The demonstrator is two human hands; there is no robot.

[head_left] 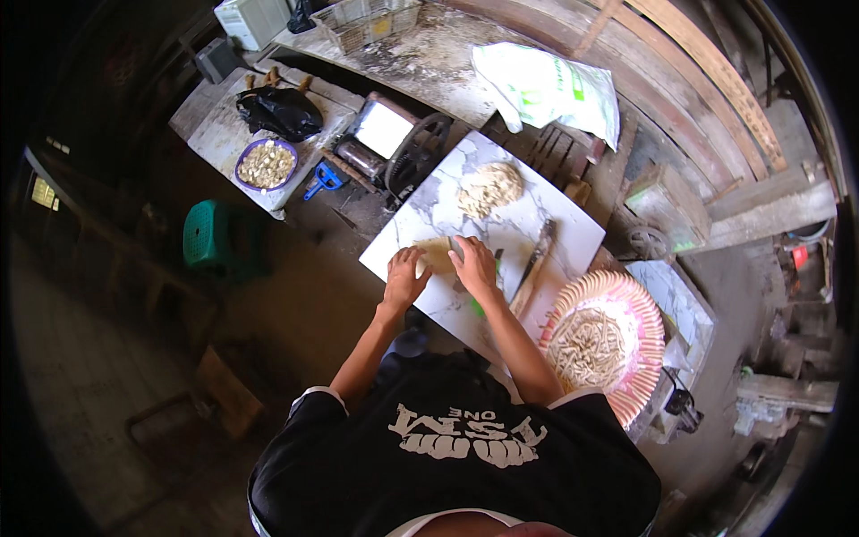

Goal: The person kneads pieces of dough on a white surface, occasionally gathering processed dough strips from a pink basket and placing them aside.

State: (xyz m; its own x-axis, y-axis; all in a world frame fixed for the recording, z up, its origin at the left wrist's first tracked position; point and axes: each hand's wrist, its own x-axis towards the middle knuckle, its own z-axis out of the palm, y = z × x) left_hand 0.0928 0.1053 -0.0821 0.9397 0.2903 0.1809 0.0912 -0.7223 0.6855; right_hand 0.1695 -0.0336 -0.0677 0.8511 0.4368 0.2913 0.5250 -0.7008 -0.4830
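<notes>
A flat tan sheet of dough (437, 254) lies at the left part of a white marbled tabletop (403, 224). My left hand (408, 276) grips its left end with curled fingers. On its right end is my right hand (475, 267), its fingers bent over the edge. Farther back on the same top sits a heap of pale dough pieces (490, 189). To the right of my right hand lie a dark-handled knife (539, 251) and a pale wooden stick (524, 294). Something green shows partly behind my right wrist.
A scalloped pink-and-white basket (651, 336) holding thin dough strips (586, 347) stands at the right. Beyond the table's left corner is a hand-cranked roller machine (386, 143). Also around are a purple bowl (240, 170), a green stool (204, 234) and a white sack (555, 89).
</notes>
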